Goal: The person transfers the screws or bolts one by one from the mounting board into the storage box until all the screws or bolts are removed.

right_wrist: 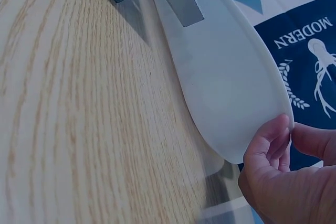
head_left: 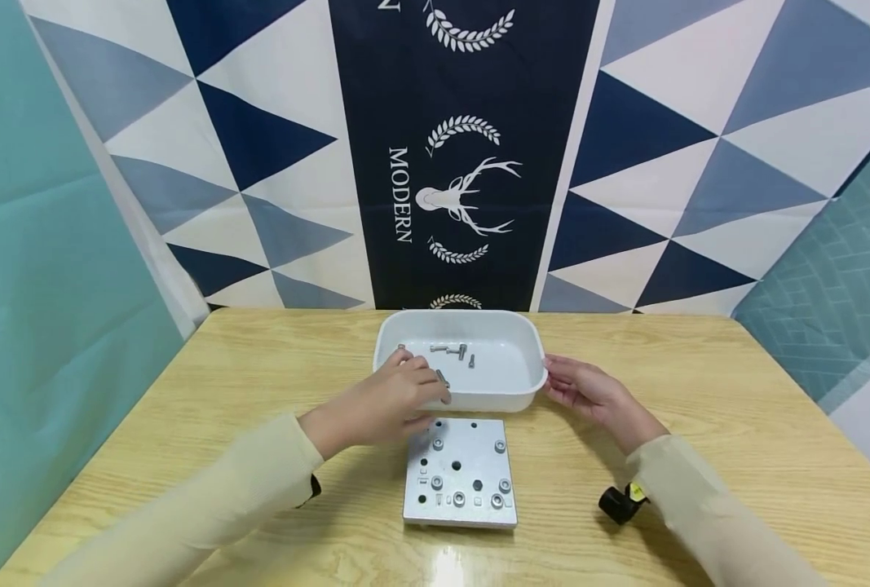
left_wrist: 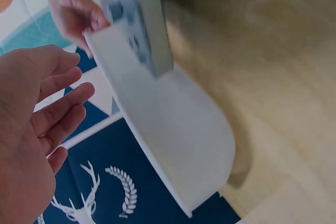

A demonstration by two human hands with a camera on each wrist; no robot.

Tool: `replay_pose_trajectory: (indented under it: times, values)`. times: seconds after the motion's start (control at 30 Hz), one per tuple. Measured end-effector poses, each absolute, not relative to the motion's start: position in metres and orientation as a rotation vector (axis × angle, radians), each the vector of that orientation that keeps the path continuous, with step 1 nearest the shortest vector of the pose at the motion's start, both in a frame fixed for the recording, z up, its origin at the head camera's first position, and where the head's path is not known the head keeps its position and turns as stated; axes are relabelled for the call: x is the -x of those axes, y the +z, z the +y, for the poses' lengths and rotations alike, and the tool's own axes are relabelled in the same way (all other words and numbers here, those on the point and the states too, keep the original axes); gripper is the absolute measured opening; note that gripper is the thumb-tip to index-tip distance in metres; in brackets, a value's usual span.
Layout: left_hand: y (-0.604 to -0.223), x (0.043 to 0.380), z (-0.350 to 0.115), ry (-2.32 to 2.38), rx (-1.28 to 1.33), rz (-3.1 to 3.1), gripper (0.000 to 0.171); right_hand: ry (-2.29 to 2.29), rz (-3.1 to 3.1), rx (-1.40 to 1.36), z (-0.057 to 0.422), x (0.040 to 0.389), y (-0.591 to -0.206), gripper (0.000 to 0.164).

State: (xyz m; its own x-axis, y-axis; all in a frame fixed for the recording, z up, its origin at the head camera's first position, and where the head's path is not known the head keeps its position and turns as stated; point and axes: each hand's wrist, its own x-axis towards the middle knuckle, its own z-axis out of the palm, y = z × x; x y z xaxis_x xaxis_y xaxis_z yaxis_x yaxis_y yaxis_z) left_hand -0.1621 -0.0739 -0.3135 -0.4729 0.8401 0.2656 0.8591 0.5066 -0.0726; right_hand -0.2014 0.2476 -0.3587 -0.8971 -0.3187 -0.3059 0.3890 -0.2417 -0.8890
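A white plastic tray (head_left: pixel 493 401) stands toward the back of the table with several small metal screws (head_left: pixel 461 351) inside. My right hand (head_left: pixel 585 391) pinches the tray's right end; in the right wrist view, thumb and fingers (right_wrist: pixel 278 129) meet at its rim. Over the tray's front left side hovers my left hand (head_left: pixel 390 401), fingers loosely bent. Seen from the left wrist, those fingers (left_wrist: pixel 63 114) hold nothing. Just in front of the tray lies a silver metal plate (head_left: pixel 471 514), with holes and several socket-head screws (head_left: pixel 459 498) set in it.
The table (head_left: pixel 280 359) is light wood grain. A black object with a yellow part (head_left: pixel 620 504) shows at the right wrist. Behind the table hangs a patterned cloth (head_left: pixel 471 269); a teal sheet (head_left: pixel 53 326) borders the left side.
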Motion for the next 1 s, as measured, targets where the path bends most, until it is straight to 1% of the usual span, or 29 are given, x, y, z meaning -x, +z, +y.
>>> replay_pose_trajectory:
  times: [0.13, 0.47, 0.7, 0.8, 1.0]
  values:
    - [-0.318, 0.149, -0.074, -0.114, 1.471, -2.464, 0.022, -2.182, 1.568, -0.089, 0.248, 0.202, -0.357, 0.011]
    - [-0.321, 0.122, -0.070, -0.048, 1.558, -2.445, 0.021, -2.184, 1.547, -0.090, 0.248, 0.202, -0.357, 0.017]
    - [-0.327, 0.113, -0.067, 0.010, 1.602, -2.373, 0.020, -2.179, 1.555, -0.109, 0.247, 0.203, -0.357, 0.016]
    - [-0.330, 0.111, -0.067, 0.045, 1.605, -2.344, 0.021, -2.177, 1.543, -0.111, 0.246, 0.202, -0.358, 0.018]
    - [-0.335, 0.107, -0.065, 0.059, 1.624, -2.317, 0.017, -2.190, 1.528, -0.095, 0.247, 0.202, -0.358, 0.018]
